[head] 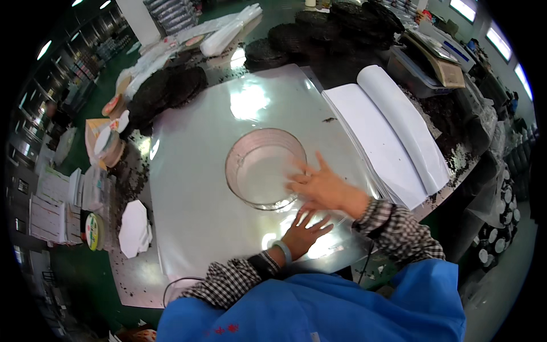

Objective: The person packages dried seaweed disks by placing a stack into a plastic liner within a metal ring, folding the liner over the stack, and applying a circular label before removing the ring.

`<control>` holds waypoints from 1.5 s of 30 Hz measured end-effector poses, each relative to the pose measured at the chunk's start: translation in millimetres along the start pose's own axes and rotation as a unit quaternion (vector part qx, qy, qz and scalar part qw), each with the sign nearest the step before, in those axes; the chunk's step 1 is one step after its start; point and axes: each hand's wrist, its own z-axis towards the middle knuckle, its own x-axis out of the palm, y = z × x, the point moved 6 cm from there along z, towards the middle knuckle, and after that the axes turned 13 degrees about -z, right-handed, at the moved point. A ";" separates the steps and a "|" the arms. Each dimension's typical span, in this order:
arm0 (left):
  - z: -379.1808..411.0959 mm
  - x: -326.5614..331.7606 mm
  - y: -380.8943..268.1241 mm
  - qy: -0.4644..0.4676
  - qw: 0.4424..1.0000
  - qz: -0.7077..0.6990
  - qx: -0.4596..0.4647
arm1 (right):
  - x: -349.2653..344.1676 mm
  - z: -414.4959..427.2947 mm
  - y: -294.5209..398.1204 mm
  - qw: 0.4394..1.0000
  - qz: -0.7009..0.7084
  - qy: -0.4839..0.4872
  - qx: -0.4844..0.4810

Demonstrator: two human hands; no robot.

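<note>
A clear plastic sheet or stack of sheets [192, 171] lies on the table before me. On it stands a round, shallow ring-like mould or container [233, 173] with a thin dark rim and a pale inside. My right hand [320, 181], blurred, is over the ring's right edge with its fingers spread; I see nothing held in it. Below it, my left hand [301, 235] rests palm down near the sheet's front edge, fingers apart, a pale bangle [284, 252] at the wrist. Whether either hand presses on the sheet cannot be told.
White paper sheets [363, 124], partly rolled, lie right of the plastic. Dark round matted pieces [171, 87] are piled at the back left and back right [290, 38]. White octagonal papers [134, 228] and round tape rolls [107, 145] sit at the left; a plastic bin [412, 70] stands back right.
</note>
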 end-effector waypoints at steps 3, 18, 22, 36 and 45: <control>-4.9 -4.1 20.2 -0.118 0.978 -0.171 -0.007 | 10.1 25.0 -13.3 0.992 0.122 -0.029 0.002; -31.8 -143.0 62.8 -0.131 0.685 -0.697 -0.168 | 120.7 44.8 -49.6 0.972 0.190 -0.091 0.105; -80.4 -138.6 46.0 -0.036 0.883 -0.467 -0.023 | 124.3 -68.4 -304.1 0.907 0.226 -0.181 0.305; -258.2 -120.6 146.7 -0.186 0.878 -0.253 -0.361 | 93.1 64.9 -140.0 0.914 0.136 0.381 0.031; -474.0 -187.0 255.6 -0.196 0.823 0.075 -0.528 | -174.0 432.2 -179.1 0.975 -0.168 -0.141 0.039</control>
